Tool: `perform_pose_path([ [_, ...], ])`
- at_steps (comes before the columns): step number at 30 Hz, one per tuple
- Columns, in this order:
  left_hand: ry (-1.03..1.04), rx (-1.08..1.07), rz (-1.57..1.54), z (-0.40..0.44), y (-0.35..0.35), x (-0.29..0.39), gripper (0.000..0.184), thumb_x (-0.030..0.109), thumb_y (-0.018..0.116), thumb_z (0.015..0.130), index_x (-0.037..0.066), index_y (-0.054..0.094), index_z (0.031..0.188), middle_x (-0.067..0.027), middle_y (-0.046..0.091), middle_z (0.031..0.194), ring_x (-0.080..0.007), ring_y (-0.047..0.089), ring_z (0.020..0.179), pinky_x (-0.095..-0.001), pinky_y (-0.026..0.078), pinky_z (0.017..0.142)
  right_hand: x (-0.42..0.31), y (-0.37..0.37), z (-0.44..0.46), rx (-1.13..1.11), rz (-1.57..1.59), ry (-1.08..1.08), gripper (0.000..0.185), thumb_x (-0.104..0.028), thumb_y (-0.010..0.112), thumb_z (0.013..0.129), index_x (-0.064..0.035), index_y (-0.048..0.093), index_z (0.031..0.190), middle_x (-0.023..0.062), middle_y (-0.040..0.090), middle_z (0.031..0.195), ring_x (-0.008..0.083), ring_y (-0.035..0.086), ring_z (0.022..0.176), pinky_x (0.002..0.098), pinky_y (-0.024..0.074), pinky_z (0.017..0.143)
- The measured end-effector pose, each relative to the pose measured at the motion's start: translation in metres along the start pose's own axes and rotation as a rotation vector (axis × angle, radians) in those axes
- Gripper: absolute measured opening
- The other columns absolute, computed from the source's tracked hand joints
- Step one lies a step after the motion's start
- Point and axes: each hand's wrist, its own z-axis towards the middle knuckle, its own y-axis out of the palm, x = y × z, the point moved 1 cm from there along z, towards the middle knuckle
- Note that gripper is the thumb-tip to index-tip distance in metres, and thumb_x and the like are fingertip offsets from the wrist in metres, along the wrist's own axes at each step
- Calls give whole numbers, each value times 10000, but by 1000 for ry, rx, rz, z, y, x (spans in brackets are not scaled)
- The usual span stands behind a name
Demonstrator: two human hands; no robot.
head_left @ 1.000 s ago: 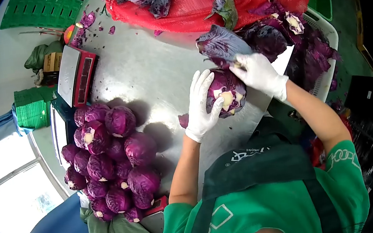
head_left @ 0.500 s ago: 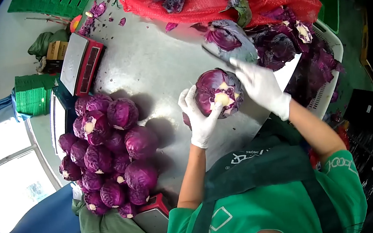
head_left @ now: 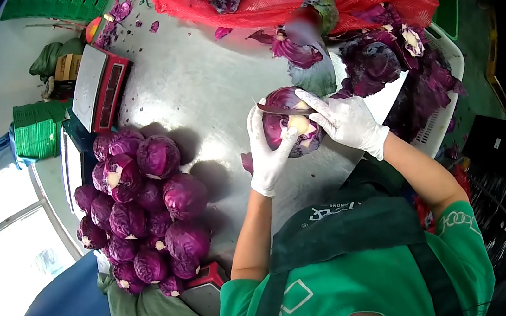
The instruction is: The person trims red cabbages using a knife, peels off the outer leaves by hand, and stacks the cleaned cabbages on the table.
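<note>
A red cabbage (head_left: 286, 98) is held stem-end up over the metal table, its pale cut stem (head_left: 300, 125) facing me. My left hand (head_left: 269, 156), in a white glove, grips its left side with the thumb near the stem. In my right hand (head_left: 350, 123), also gloved, is a knife (head_left: 282, 110); its dark blade lies across the top of the cabbage just above the stem. The handle is hidden in the fingers. Beyond the cabbage lie loose outer leaves (head_left: 312, 73).
Trimmed red cabbages (head_left: 184, 196) are piled on the left, beside a red scale (head_left: 105, 91). A red mesh bag (head_left: 283, 0) lies across the far side. On the right, a white basket (head_left: 454, 58) holds discarded leaves (head_left: 429, 90). The metal table (head_left: 190, 70) carries leaf scraps.
My right hand has brought the knife from the far leaves down onto the cabbage. The leaves beyond have shifted and spread. My left hand still holds the cabbage.
</note>
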Motion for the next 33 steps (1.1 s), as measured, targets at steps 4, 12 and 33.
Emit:
perform_pose_path([
  [4,-20,49,64,-4,1,0,797,223,775,848,12,348,1487,-189,355,1448,-313,424,1344,-425,358,1130,2,2,9,48,6,11,466,-354,527,1002,-234,501,1451,92,635,677,268,630,539,400,496,486],
  [12,152,39,314,-20,9,16,875,247,803,785,44,345,1502,-218,315,1478,-364,349,1386,-473,298,1156,91,17,71,-133,18,368,402,-446,422,1029,-233,624,1304,179,710,932,394,687,799,488,553,713],
  [33,27,78,198,-19,1,10,884,274,833,777,14,351,1470,-196,365,1460,-341,385,1374,-433,320,1156,-25,3,-17,-66,105,237,509,-362,482,1024,-181,411,1494,129,651,670,290,666,576,434,514,511],
])
